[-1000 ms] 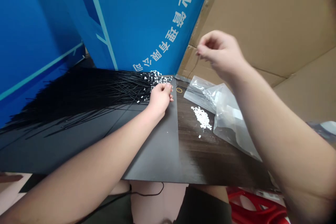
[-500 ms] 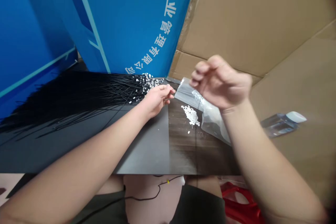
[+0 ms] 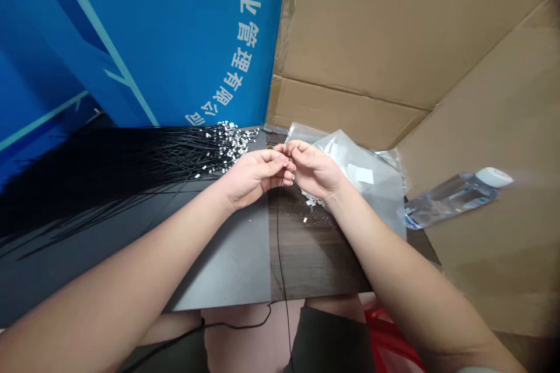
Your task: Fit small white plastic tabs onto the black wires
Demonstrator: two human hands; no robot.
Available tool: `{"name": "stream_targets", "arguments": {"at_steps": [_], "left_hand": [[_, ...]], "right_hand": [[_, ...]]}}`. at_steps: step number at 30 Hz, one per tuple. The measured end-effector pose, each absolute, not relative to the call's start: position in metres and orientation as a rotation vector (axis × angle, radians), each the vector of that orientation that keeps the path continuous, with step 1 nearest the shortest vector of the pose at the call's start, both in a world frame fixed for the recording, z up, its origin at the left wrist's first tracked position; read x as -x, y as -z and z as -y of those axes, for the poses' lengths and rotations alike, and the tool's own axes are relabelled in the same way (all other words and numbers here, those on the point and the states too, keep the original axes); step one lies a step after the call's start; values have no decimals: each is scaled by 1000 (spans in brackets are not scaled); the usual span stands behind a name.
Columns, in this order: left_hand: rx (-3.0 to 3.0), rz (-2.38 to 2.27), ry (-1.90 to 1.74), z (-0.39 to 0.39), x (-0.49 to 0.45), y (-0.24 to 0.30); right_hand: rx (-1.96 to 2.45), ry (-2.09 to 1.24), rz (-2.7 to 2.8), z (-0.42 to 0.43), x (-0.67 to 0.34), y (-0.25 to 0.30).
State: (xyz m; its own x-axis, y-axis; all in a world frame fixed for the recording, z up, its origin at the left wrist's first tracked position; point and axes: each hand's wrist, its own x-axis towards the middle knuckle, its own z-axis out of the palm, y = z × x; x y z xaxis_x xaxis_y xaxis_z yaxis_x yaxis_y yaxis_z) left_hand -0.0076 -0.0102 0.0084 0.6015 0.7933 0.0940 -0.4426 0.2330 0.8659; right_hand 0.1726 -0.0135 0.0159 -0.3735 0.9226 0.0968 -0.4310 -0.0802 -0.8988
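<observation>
My left hand (image 3: 256, 175) is closed in a pinch around a tiny white piece (image 3: 284, 164), mostly covered by the fingers. Against its fingertips, my right hand (image 3: 318, 170) pinches the end of a thin black wire (image 3: 282, 262), whose length hangs down over the table edge. Whether the wire's end is inside the white piece, I cannot tell. Left of the hands lies a thick bundle of black wires (image 3: 109, 169) with small white pieces (image 3: 230, 143) at their ends. A heap of loose white pieces (image 3: 311, 199) is partly hidden beneath my right hand.
Clear plastic bags (image 3: 380, 192) lie right of the hands. A clear bottle with a white cap (image 3: 455, 198) lies farther right near the cardboard wall (image 3: 350, 29). A blue printed panel (image 3: 184, 35) stands behind the table (image 3: 223, 271). Something red (image 3: 389, 338) sits below its edge.
My right hand has come down and left from above the bag to meet my left fingertips. The black wire now hangs from the hands. The view has shifted somewhat to the right.
</observation>
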Motion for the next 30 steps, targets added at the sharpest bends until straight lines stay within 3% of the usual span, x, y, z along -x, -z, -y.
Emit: {"name": "stream_targets", "arguments": {"at_steps": [9, 17, 30], "left_hand": [[-1468, -871, -1281, 12, 1, -4], [-2203, -1121, -1273, 18, 4, -7], [-2724, -1187, -1239, 14, 4, -3]], "right_hand": [[1007, -1248, 1015, 15, -166, -19], [1093, -1099, 1173, 20, -162, -22], [1176, -902, 1269, 22, -160, -19]]}}
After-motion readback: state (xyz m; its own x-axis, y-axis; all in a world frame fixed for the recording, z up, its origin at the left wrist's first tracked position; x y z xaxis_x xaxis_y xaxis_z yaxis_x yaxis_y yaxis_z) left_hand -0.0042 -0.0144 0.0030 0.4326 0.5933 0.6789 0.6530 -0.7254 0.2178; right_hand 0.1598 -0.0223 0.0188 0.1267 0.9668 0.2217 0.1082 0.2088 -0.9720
